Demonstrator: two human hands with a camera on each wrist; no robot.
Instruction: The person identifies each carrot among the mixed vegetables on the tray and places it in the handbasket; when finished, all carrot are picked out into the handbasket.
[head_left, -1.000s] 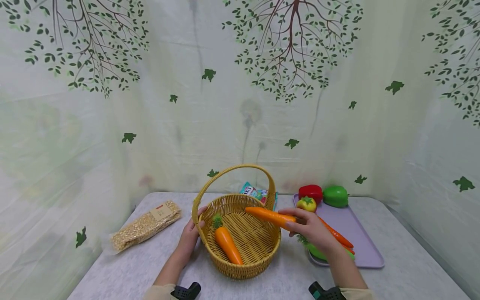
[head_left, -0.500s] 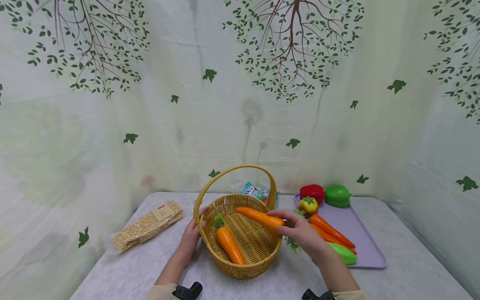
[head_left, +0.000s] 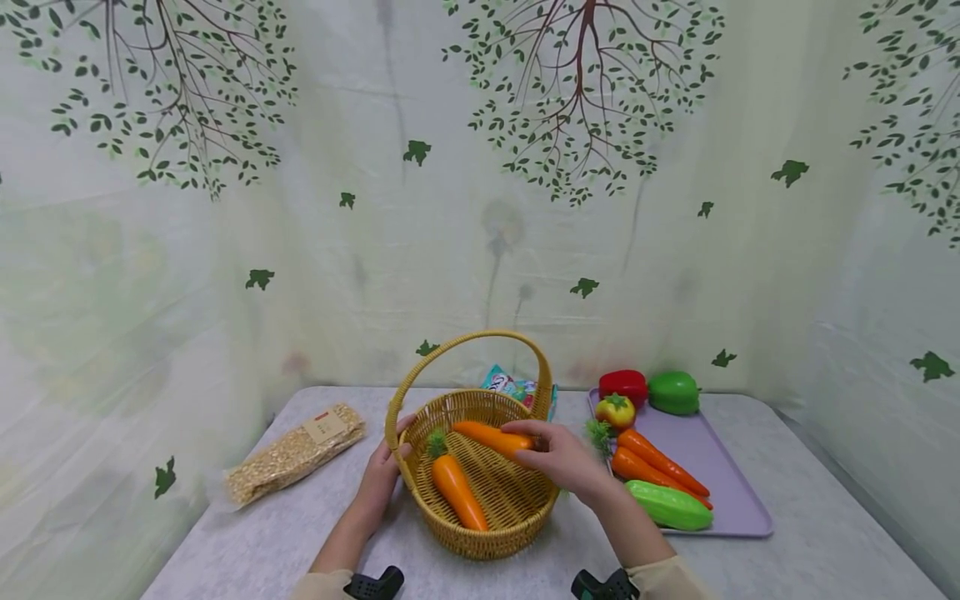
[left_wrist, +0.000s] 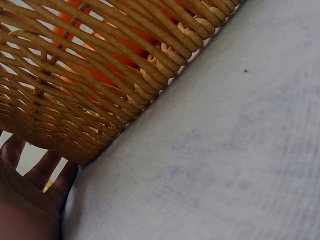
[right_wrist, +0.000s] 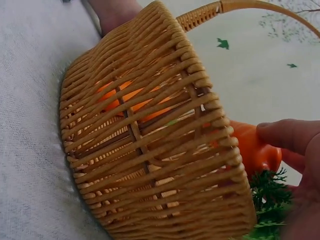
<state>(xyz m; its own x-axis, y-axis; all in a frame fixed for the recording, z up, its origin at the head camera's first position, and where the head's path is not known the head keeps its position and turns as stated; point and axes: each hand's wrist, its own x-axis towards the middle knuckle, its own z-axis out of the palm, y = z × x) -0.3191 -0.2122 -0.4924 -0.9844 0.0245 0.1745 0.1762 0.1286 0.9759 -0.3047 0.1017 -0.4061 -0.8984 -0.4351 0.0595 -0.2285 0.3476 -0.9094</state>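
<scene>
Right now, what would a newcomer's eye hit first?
The tall-handled wicker basket, mid-table, with an orange carrot lying inside. Next, the right hand pinching a second carrot at the basket's mouth. Then the purple tray to the right, bright with vegetables.

On the table (head_left: pixel 247 550), a wicker basket (head_left: pixel 483 546) holds one carrot (head_left: pixel 459 492) at its left, with a second carrot (head_left: pixel 486 436) in the right hand (head_left: pixel 558 457) over its inside and the left hand (head_left: pixel 378 479) at its left side. A bag of grain (head_left: pixel 296 454) lies to its left, a snack packet (head_left: pixel 510 382) behind. Rightward, a tray (head_left: pixel 723 475) bears a cucumber (head_left: pixel 669 506) nearest, two carrots (head_left: pixel 666 463) behind, and bell peppers (head_left: pixel 672 392) at the far end.
</scene>
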